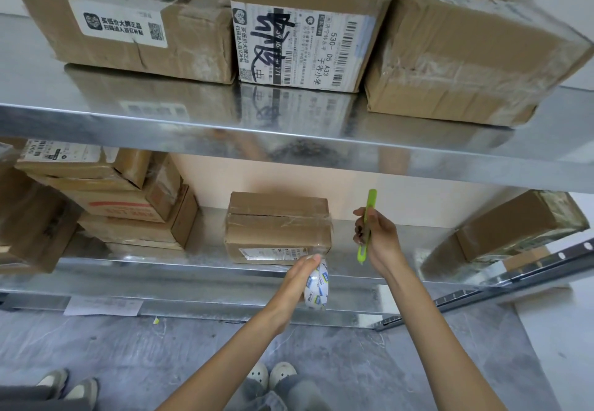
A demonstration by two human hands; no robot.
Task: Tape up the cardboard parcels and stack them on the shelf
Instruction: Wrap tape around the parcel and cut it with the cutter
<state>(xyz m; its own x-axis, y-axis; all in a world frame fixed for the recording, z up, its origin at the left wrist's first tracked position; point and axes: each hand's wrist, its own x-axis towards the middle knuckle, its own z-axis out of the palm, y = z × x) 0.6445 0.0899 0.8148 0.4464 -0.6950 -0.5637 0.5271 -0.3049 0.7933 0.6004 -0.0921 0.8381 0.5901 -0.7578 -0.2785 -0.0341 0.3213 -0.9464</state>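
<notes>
Parcel (278, 227): brown cardboard, top flaps sealed under wrinkled clear tape, white label on front; mid lower shelf (180, 267). Left hand (297, 277) grips tape roll (319, 285) just before it; right hand (381, 240) grips green cutter (370, 201).

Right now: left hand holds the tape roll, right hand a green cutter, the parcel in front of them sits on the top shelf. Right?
One error: the parcel sits on the lower shelf, not the top one, as the head view shows. The left hand does hold the tape roll, the right hand the green cutter.
</notes>
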